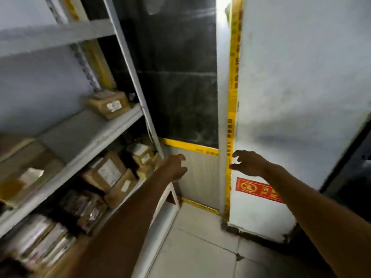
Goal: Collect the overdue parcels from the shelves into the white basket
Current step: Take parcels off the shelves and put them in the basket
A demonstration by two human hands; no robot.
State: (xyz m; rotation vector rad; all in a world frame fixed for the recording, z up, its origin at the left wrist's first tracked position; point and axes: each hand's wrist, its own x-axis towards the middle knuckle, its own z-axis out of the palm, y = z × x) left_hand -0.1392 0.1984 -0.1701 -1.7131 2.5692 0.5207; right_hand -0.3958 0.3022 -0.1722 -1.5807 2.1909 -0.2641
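Observation:
A grey metal shelf unit fills the left side. One brown cardboard parcel with a white label lies alone on an upper shelf. Below it sit several brown boxes, and dark and silvery packets lie on the lowest shelves. My left hand reaches forward beside the shelf's right post, fingers loosely spread, holding nothing. My right hand hovers in front of the yellow-taped wall corner, fingers loosely curled and empty. No white basket is in view.
A dark panel stands behind the shelf post. Yellow tape runs down a white wall's edge, and a red sign is stuck low on that wall. A pale tiled floor lies between shelf and wall.

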